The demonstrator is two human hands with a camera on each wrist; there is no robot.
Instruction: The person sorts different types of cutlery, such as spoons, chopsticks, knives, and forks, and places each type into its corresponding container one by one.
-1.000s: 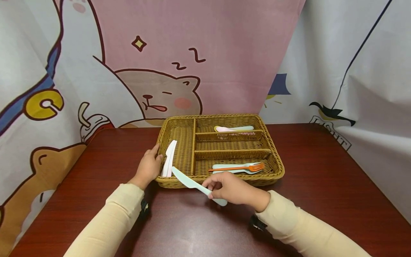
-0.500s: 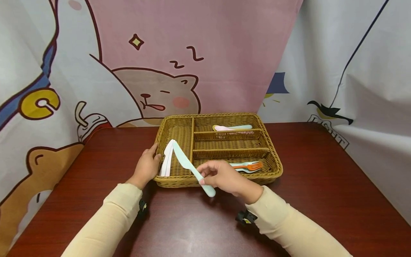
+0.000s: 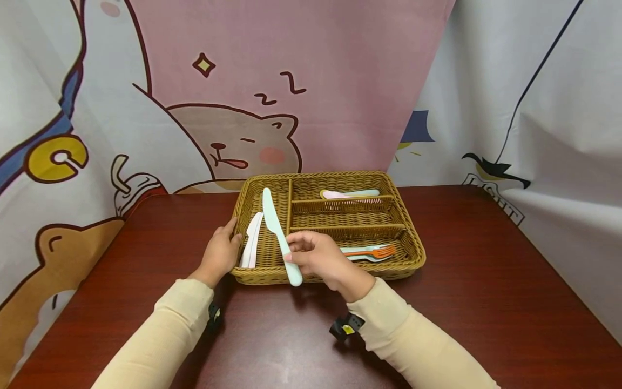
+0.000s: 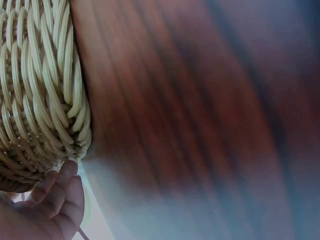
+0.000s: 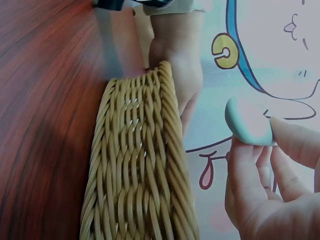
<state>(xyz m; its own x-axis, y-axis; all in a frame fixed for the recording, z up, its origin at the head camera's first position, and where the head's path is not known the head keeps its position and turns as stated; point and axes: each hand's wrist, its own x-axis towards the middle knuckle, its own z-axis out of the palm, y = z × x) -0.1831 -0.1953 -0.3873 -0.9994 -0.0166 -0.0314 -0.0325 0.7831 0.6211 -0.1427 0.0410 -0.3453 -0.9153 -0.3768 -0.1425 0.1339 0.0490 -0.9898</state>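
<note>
My right hand (image 3: 320, 258) pinches a pale mint-green knife (image 3: 273, 219) by its handle, between thumb and fingers. The blade points away, over the left compartment of a wicker basket (image 3: 414, 237). From the right wrist view, the rounded handle end (image 5: 245, 125) sticks out of the grip. Pale pinkish-white knives (image 3: 250, 242) lie in that same compartment, near its left wall. My left hand (image 3: 221, 254) holds the basket's left side, thumb at the rim and fingers along the outer wall. In the left wrist view, its fingers (image 4: 70, 197) touch the woven corner.
The basket's front right compartment holds an orange fork (image 3: 384, 252) over pale green cutlery, partly behind my right hand. Pink and green cutlery (image 3: 335, 194) lies in the back compartment. Wicker dividers (image 3: 350, 228) separate the sections. A printed curtain (image 3: 355, 81) hangs behind the reddish-brown table (image 3: 486, 281).
My right hand has moved left and forward with the green knife, turning its blade away from me until it overlaps the left compartment. The left hand has stayed at the basket's side.
</note>
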